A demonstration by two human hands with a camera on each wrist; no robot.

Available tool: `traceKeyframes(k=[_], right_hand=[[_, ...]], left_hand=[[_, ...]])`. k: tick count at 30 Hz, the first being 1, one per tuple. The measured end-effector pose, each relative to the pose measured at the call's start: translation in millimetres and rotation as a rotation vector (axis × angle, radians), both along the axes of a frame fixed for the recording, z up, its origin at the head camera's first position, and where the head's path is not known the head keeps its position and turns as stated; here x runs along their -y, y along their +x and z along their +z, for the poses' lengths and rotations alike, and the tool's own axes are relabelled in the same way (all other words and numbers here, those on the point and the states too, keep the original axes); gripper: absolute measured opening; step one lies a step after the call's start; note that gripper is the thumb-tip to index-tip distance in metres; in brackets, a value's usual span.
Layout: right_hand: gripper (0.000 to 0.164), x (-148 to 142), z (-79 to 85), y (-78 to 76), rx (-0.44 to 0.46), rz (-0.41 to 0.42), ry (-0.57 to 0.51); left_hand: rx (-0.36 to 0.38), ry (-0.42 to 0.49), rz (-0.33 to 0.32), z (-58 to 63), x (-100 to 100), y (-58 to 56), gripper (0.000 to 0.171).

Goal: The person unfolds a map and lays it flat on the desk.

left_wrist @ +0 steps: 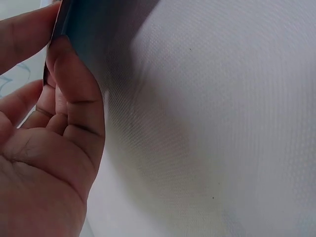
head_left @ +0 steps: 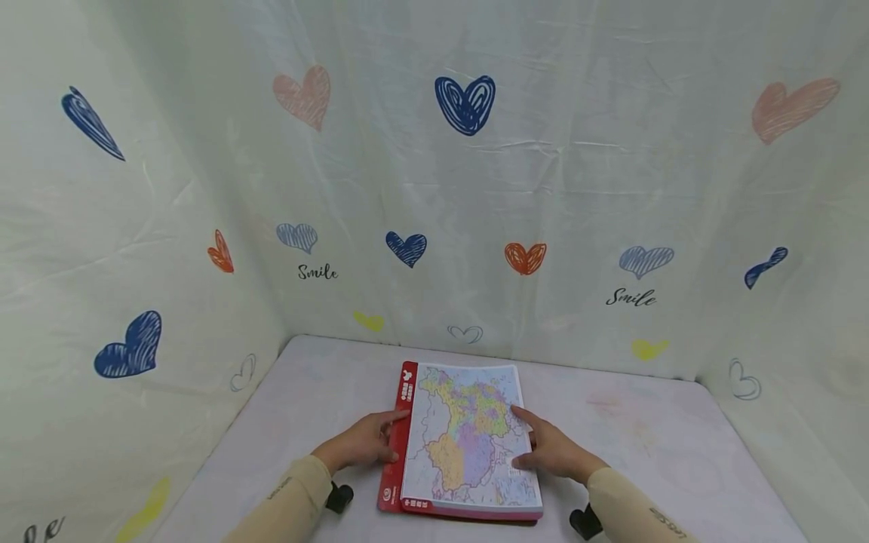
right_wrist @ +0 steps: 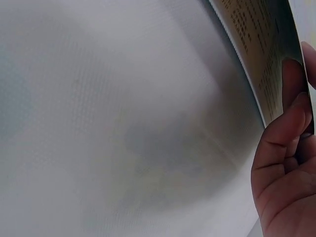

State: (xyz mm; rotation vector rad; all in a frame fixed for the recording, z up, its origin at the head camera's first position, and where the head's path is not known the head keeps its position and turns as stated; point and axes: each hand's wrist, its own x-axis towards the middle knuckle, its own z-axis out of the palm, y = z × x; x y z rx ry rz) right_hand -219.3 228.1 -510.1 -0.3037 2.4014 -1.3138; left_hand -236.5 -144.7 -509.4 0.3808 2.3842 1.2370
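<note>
A flat stack of maps point(head_left: 453, 403) lies at the middle of the table in the head view, its top sheet printed with a coloured map and its left border and front edge red. My left hand point(head_left: 360, 443) grips the red left border, thumb over the top and fingers curled beneath. On the opposite side my right hand point(head_left: 558, 450) holds the right edge the same way. In the left wrist view, the raised edge shows a dark teal underside point(left_wrist: 79, 22). Printed text covers the underside point(right_wrist: 247, 29) in the right wrist view, with fingertips bent behind it.
The white table point(head_left: 631, 452) extends to both sides of the maps. Behind and beside it hangs a pale curtain point(head_left: 570, 151) printed with hearts and "Smile". Dark wrist-worn pieces point(head_left: 339, 498) sit below both forearms.
</note>
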Motion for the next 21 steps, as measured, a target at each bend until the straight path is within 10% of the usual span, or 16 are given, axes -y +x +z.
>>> traceKeyframes(k=[21], right_hand=[[0.099, -8.2, 3.0, 2.6, -0.039, -0.027, 0.139]], left_hand=[[-0.010, 0.021, -0.014, 1.3, 1.8, 3.0, 0.080]])
